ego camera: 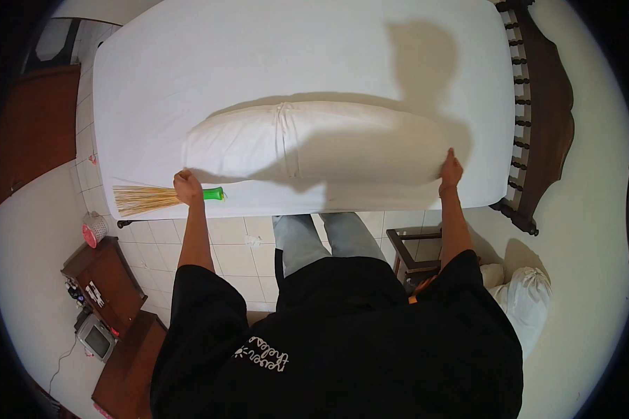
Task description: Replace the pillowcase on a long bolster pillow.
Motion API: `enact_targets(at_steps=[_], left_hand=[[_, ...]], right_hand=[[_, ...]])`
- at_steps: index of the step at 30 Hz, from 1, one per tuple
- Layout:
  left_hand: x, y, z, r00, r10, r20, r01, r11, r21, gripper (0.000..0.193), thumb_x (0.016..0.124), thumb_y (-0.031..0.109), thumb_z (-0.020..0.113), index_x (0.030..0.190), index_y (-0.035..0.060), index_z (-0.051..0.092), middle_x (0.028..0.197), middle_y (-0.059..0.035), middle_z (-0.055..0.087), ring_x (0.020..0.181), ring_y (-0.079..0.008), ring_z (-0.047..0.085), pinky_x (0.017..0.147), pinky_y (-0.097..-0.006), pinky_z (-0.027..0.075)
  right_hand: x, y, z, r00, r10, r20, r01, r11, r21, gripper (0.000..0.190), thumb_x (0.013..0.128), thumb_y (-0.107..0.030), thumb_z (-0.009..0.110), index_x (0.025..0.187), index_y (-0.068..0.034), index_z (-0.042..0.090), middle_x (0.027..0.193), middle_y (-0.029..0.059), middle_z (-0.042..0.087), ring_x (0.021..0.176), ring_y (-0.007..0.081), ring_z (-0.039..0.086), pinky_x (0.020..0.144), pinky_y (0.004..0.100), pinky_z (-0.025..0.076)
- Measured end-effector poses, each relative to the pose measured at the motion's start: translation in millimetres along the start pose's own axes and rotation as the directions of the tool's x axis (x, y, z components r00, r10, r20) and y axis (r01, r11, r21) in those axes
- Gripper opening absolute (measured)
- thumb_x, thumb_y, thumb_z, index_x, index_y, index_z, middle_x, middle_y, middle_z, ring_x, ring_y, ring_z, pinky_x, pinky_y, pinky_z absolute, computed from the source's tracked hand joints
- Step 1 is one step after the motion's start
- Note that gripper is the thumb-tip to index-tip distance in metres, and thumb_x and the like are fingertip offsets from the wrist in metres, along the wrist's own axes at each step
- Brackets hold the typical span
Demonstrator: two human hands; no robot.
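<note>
A long white bolster or folded bedding piece (346, 141) lies lengthwise near the close edge of a bed with a white fitted sheet (272, 52). Cloth gathers in a band left of its middle. My left hand (188, 187) pinches its lower left corner, fingers curled in. At its right end, my right hand (451, 170) grips the edge, with one finger pointing away from me. A stick broom (145, 200) with a green handle (213, 194) lies on the sheet beneath my left hand, which hides part of it.
A dark wooden headboard (548, 105) stands at the right. Below the bed's right part are a wooden stool frame (406, 251) and a tied white sack (527, 296). Wooden cabinets (112, 283), a small television (95, 338) and a pink-and-white basket (94, 230) stand at the left.
</note>
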State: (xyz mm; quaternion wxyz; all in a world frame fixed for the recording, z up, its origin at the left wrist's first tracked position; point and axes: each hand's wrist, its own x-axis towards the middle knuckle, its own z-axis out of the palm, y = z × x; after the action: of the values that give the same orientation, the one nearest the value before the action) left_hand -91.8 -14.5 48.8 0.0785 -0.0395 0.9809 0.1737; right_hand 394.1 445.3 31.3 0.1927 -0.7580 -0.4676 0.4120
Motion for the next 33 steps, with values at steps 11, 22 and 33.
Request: enact_targets(at_steps=[11,22,33], left_hand=[[-20.5,62.8,54.8,0.988,-0.06,-0.141,0.052,0.997,-0.059,0.052,0.091,0.051,0.05,0.119,0.0078,0.055,0.112,-0.0224,0.054,0.106,-0.0391,0.052,0.091,-0.0529,0.04],[5.0,7.2,25.9,0.951,0.167,-0.259,-0.286,0.793,-0.538,0.02,0.078,0.021,0.063,0.071,0.0026,0.057,0.075,-0.0133,0.06,0.066,-0.0312,0.055,0.067,-0.0449,0.046],[15.7,106.6,31.5,0.578,0.816,-0.029,-0.802,0.561,-0.205,0.026,0.082,0.016,0.065,0.107,0.0109,0.067,0.111,-0.0105,0.063,0.106,-0.0294,0.057,0.09,-0.0419,0.042]], right_hand=[[-61.3,-40.0,74.8,0.744,-0.63,-0.222,0.315,0.624,-0.716,0.031,0.088,-0.036,0.062,0.108,-0.012,0.063,0.103,0.0159,0.057,0.102,0.0302,0.053,0.085,0.0427,0.044],[-36.5,-19.3,28.9,0.82,-0.566,-0.09,0.5,0.783,-0.37,0.012,0.077,-0.006,0.069,0.075,-0.002,0.058,0.08,0.0095,0.059,0.079,0.0254,0.056,0.072,0.0369,0.046],[-61.3,4.9,-14.2,0.931,-0.328,0.162,0.365,0.861,-0.354,0.008,0.076,-0.007,0.068,0.078,-0.004,0.06,0.08,0.0073,0.062,0.075,0.0215,0.058,0.073,0.0347,0.049]])
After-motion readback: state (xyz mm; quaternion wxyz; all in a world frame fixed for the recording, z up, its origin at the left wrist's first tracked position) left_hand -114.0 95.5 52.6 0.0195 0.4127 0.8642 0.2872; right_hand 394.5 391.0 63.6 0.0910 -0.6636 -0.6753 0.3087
